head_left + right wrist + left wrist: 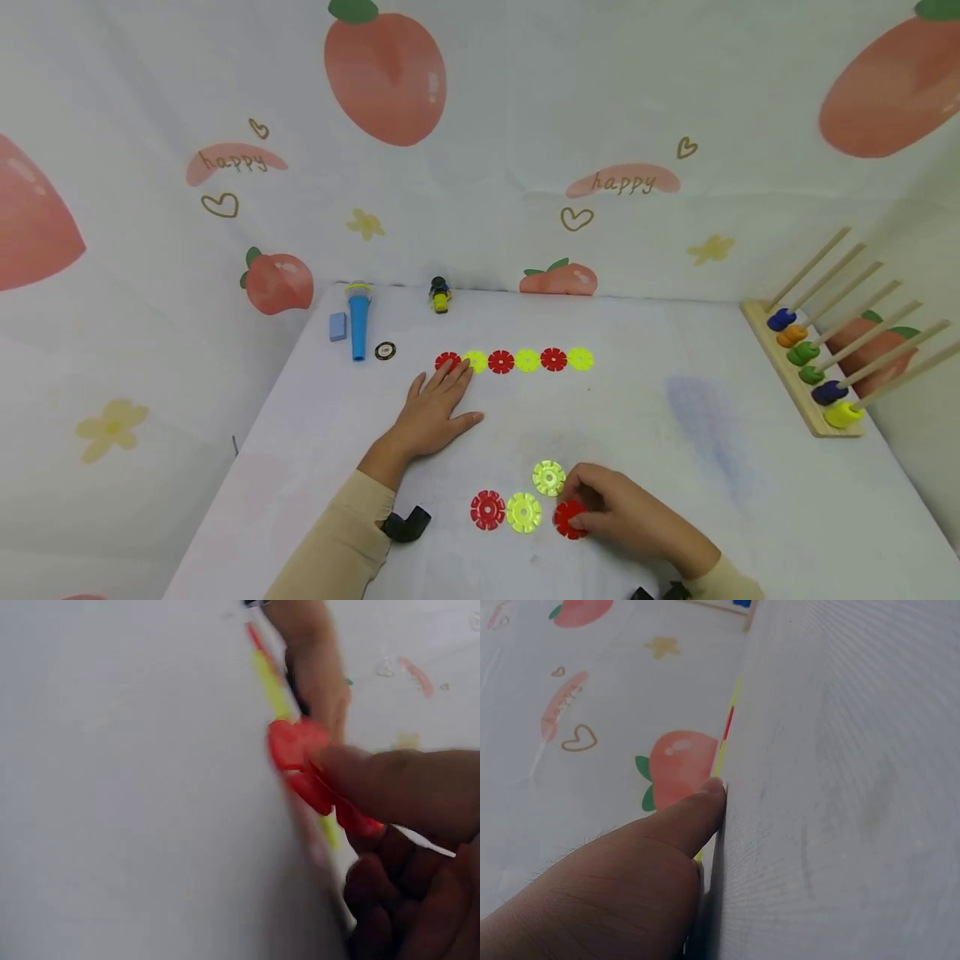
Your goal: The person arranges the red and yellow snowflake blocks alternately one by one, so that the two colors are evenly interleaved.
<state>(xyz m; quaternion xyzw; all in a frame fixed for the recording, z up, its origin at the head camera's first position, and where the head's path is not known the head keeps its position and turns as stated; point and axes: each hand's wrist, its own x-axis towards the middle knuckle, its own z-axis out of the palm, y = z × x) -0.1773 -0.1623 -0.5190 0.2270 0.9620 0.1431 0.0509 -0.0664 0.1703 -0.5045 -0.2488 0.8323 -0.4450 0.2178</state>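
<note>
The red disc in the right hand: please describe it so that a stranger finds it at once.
On the white table, find the right hand at the near side. The red disc is the one it pinches; the other near red disc lies unheld, left of two yellow discs.

1. Held red disc (566,518): round, notched rim, pinched by the right hand (630,512).
2. Loose red disc (487,510) and yellow disc (523,512): notched, flat, side by side on the counter (630,425).
3. Second yellow disc (549,478): flat, just beyond, near the right hand's fingers.
4. Six-disc row (501,362): flat, alternating red and yellow, left hand (433,418) at its left end.
</note>
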